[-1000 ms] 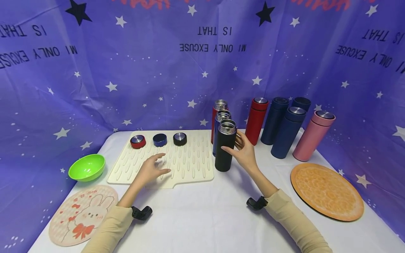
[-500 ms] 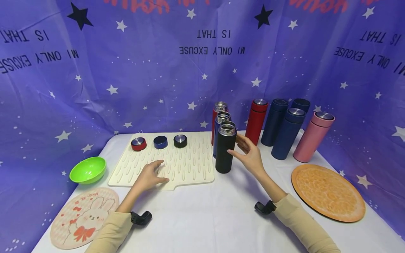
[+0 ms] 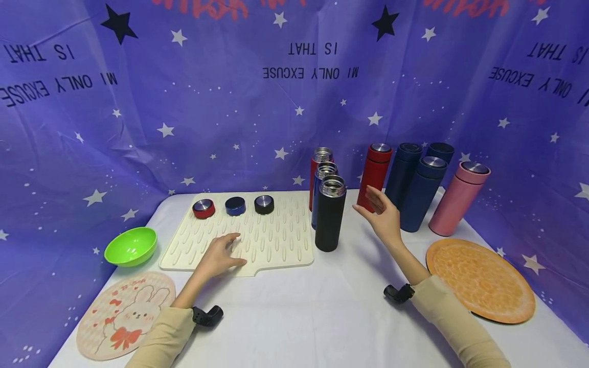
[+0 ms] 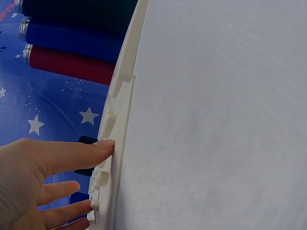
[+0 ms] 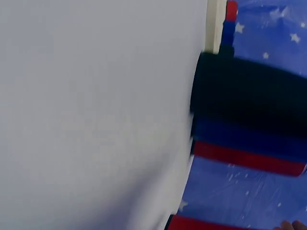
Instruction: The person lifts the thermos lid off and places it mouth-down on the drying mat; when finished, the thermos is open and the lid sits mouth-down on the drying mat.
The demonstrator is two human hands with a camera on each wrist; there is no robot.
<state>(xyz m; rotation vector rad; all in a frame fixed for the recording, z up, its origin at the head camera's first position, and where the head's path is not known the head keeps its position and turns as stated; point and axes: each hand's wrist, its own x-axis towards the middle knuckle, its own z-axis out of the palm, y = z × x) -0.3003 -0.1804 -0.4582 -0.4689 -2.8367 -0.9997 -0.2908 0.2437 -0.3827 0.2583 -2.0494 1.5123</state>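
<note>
My right hand (image 3: 384,217) holds nothing, its fingers loosely bent, in front of a lidded red thermos bottle (image 3: 374,171). Left of it stands a black thermos bottle (image 3: 329,220) without a lid, apart from the hand. Behind the black one are a lidless blue bottle (image 3: 317,194) and a lidless red bottle (image 3: 314,171), partly hidden. My left hand (image 3: 218,258) is at the front of a cream ribbed mat (image 3: 280,235), thumb and fingers apart; whether it touches the mat I cannot tell. On the mat sit a red lid (image 3: 203,208), a blue lid (image 3: 235,206) and a black lid (image 3: 264,204).
Several lidded bottles, including a navy bottle (image 3: 421,197) and a pink bottle (image 3: 460,199), stand at the back right. An orange round mat (image 3: 480,281) lies at right. A green bowl (image 3: 131,247) and a rabbit placemat (image 3: 126,317) are at left.
My right hand has let go of the black bottle and moved away to the right. The bottle stays upright in its place. My left hand has barely moved.
</note>
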